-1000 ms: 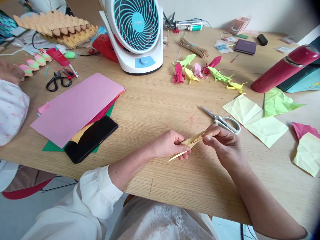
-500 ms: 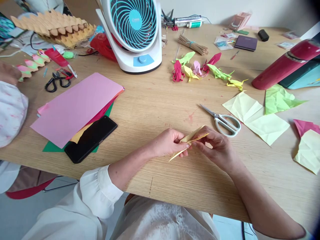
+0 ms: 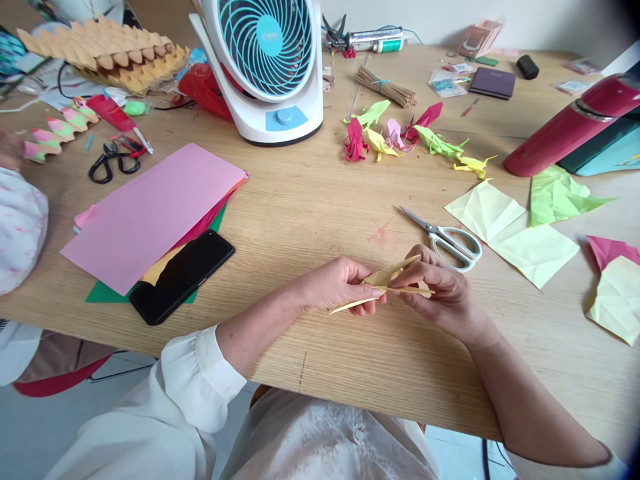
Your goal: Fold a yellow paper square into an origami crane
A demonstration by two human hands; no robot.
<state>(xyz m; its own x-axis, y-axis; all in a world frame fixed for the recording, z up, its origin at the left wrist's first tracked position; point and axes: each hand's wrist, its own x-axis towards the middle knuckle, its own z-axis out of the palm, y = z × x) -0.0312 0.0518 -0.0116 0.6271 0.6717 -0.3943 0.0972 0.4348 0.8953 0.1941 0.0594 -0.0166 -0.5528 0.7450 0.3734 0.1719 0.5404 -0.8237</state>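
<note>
A folded piece of pale yellow origami paper [image 3: 383,276] is held above the table between both my hands. My left hand [image 3: 340,287] pinches its left side, thumb on top and fingers underneath. The fingertips of my right hand [image 3: 440,290] are closed on a narrow flap at its right. One thin point of the paper sticks out to the lower left, another to the upper right. Just beyond my right hand lie white-handled scissors [image 3: 453,245]. Creased pale yellow sheets [image 3: 510,230] spread to their right.
Several folded paper figures [image 3: 385,140] stand ahead, near a white fan [image 3: 285,120]. At left lie pink paper [image 3: 160,213], a black phone [image 3: 183,277] and black-handled scissors [image 3: 113,163]. A red bottle [image 3: 565,130] lies at right. Another person's sleeve [image 3: 23,230] shows at the left edge.
The right-hand flap has swung lower and now points out to the right, with my right fingers spread a little further along it. The lower-left point sits flatter. My left hand keeps its pinch.
</note>
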